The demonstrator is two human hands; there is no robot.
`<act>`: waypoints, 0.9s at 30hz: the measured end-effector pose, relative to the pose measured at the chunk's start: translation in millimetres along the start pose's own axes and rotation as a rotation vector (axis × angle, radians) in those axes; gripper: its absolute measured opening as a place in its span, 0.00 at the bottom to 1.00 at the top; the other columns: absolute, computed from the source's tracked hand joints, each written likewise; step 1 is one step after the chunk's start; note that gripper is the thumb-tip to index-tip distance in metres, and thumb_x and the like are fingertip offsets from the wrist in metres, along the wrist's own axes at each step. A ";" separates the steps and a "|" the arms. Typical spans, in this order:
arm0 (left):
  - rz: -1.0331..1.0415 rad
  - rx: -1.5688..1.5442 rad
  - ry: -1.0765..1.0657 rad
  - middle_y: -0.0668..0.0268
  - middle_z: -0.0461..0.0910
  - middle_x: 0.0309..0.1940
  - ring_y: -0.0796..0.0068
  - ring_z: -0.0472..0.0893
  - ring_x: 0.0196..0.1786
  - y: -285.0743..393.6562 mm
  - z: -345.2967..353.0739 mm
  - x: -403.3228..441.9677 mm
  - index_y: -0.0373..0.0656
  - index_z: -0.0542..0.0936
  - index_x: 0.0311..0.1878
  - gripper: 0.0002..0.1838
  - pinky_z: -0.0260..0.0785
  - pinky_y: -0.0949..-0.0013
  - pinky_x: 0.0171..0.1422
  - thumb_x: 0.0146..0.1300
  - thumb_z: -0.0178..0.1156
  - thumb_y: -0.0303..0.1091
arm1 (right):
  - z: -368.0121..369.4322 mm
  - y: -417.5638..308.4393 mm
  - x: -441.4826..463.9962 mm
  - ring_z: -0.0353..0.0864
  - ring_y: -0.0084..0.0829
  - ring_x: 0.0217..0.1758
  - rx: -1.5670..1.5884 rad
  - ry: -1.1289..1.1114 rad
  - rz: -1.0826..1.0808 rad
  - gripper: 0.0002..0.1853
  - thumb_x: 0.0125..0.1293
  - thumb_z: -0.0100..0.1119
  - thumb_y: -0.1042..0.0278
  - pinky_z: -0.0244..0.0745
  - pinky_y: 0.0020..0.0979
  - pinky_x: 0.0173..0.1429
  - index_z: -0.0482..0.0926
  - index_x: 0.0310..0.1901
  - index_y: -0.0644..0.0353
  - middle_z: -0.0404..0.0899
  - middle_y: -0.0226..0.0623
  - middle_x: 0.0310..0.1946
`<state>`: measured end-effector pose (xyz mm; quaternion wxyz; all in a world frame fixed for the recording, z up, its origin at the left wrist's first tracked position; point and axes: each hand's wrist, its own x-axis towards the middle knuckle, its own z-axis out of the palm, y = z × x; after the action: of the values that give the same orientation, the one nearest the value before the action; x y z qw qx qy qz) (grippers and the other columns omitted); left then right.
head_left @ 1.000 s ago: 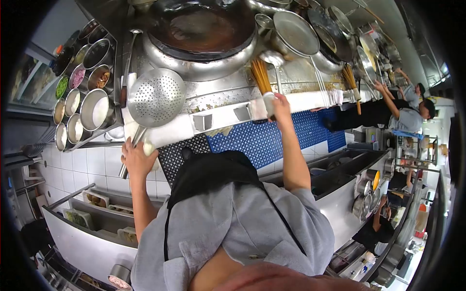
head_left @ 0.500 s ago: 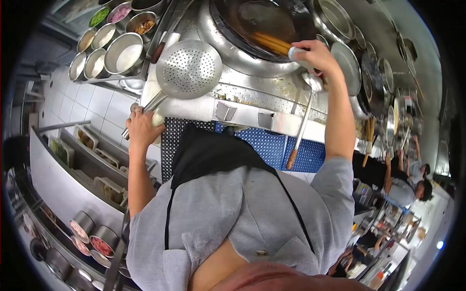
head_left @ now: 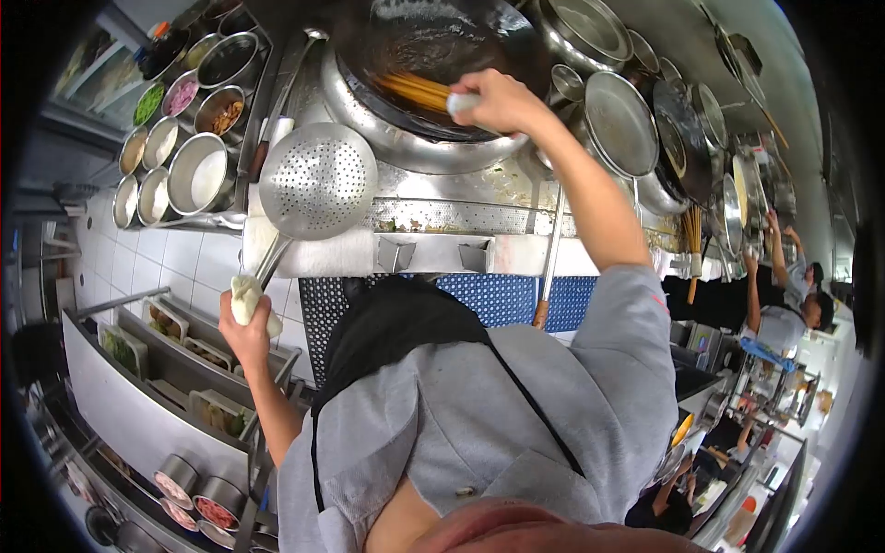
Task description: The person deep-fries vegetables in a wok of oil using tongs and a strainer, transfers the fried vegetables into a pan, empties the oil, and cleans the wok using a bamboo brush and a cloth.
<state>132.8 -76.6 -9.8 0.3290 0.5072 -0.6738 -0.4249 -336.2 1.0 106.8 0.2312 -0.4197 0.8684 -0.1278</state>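
Observation:
My right hand [head_left: 502, 103] is closed around the pale handle of a bamboo wok brush [head_left: 415, 90]. The brush's bristles rest against the inner near side of a dark wok [head_left: 369, 39], which has shiny liquid in it. My left hand [head_left: 244, 336] is closed on a whitish cloth [head_left: 246, 300]. A perforated strainer [head_left: 318, 182] lies at the stove's left front, its metal handle running down to that cloth; whether my fingers grip the handle through it, I cannot tell. A ladle's long handle [head_left: 551, 258] with a wooden end juts over the front edge.
Metal pots of ingredients [head_left: 198, 173] stand at the left. Below them is a steel counter [head_left: 138, 369] with inset bins. Strainers and pans [head_left: 622, 124] crowd the right side of the stove. A blue perforated mat [head_left: 489, 295] covers the floor. Other people [head_left: 784, 318] work at far right.
My view has shifted. The brush has moved along the wok's inside wall, and liquid there looks stirred. My left hand has drawn back toward my body, with the cloth now showing more fully.

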 end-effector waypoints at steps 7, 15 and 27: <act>0.073 -0.134 -0.100 0.64 0.78 0.31 0.76 0.75 0.33 34.2 31.8 45.7 0.35 0.77 0.40 0.15 0.69 0.71 0.39 0.52 0.68 0.32 | 12.0 41.4 72.8 0.81 0.46 0.54 -0.014 0.239 0.230 0.21 0.51 0.64 0.61 0.77 0.40 0.58 0.83 0.48 0.58 0.82 0.49 0.49; -0.166 -0.278 -0.236 0.62 0.79 0.38 0.72 0.78 0.38 27.2 40.1 46.0 0.34 0.76 0.51 0.27 0.72 0.69 0.45 0.47 0.71 0.33 | -11.9 39.4 -11.1 0.82 0.47 0.52 -0.410 0.054 0.014 0.17 0.55 0.61 0.65 0.78 0.43 0.56 0.81 0.46 0.63 0.83 0.51 0.45; -0.199 -0.191 -0.198 0.65 0.79 0.34 0.74 0.76 0.35 10.4 18.1 41.7 0.34 0.79 0.45 0.18 0.68 0.70 0.42 0.49 0.64 0.29 | 27.1 25.8 138.1 0.80 0.48 0.55 -0.023 0.283 0.098 0.24 0.53 0.64 0.61 0.74 0.42 0.61 0.80 0.56 0.47 0.82 0.50 0.49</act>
<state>101.6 -111.1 -7.5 0.2642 0.4935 -0.6060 -0.5652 -414.3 -92.7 32.1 0.1079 -0.3572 0.9131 -0.1644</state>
